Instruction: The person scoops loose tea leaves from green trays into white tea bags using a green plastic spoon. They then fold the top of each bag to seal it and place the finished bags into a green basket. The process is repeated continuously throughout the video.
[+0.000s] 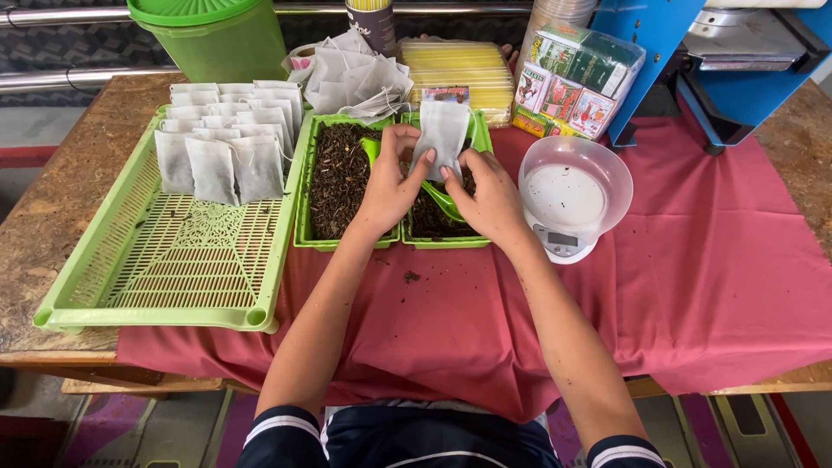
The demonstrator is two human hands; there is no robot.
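Note:
My left hand (387, 184) and my right hand (488, 198) both pinch a white paper tea bag (442, 132), holding it upright over two small green trays. The left tray (303, 195) holds loose dark tea leaves (338, 178). More leaves and a green scoop (444, 204) lie in the right tray (481, 139), partly hidden by my hands. A small digital scale (563, 238) with a clear plastic bowl (576, 182) stands just right of my right hand.
A large green slotted tray (165, 260) at left holds rows of filled white bags (225, 139). Loose empty bags (360, 78), a green bucket (217, 39), yellow packets (459, 69) and printed boxes in a bag (576, 82) line the back. A blue machine (685, 61) stands at right on the red cloth (693, 286).

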